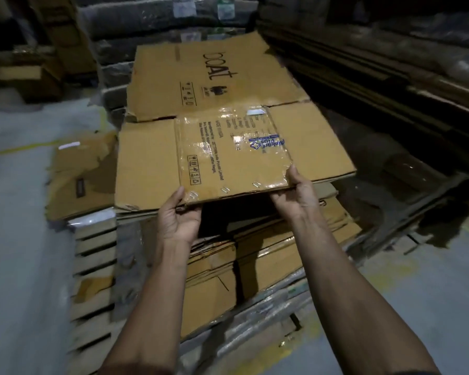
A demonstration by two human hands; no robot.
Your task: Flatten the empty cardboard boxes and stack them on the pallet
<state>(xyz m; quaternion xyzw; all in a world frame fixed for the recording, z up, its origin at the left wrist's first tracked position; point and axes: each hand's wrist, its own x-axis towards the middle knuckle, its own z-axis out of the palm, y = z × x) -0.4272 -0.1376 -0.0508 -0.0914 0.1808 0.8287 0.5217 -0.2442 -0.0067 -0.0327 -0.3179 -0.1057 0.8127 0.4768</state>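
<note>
Hands: left hand [179,215] and right hand [295,194] grip the flattened box [228,155] by its near edge; slide it toward 12 o'clock, square on the stack [255,255].

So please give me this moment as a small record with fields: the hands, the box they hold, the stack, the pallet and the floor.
left hand: left hand grips the near edge of the flattened box, thumb on top
right hand: right hand grips the same edge, further right
held box: flat, glossy tape over its printed panel, metal staples along the near edge
stack: flattened cardboard stack lies below the held box
far sheet: another flat carton beyond it, with large dark lettering
pallet: wooden pallet, slats showing at left
floor: grey floor
</note>
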